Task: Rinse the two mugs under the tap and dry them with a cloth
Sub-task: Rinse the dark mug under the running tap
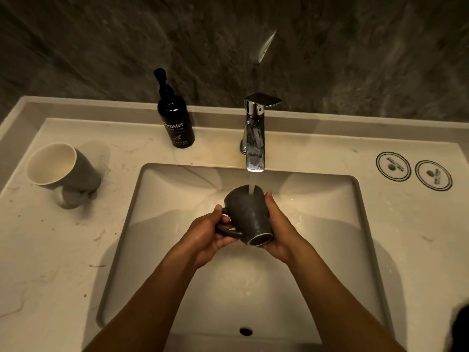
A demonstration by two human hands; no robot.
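— Dark, matte and speckled, the black mug (247,215) is held on its side over the sink basin (317,224), its mouth turned toward the camera; water from the chrome tap (254,138) is seen falling on its upturned wall.

— How is it gripped?

— It is cradled between both hands. The handle, at the mug's left, is pinched by the curled fingers of the left hand (206,236); the opposite wall is cupped by the right hand (278,228), fingers wrapped along it.

— And what is inside it?

— Only a dark interior can be made out; its contents cannot be told.

— What else is seen?

— A grey mug (63,168) with a cream, empty-looking inside is seen standing on the marble counter (50,262), well to the left. A black hand wash bottle (176,118) is placed behind the basin, left of the tap. Two round printed coasters (413,171) are laid at the far right.
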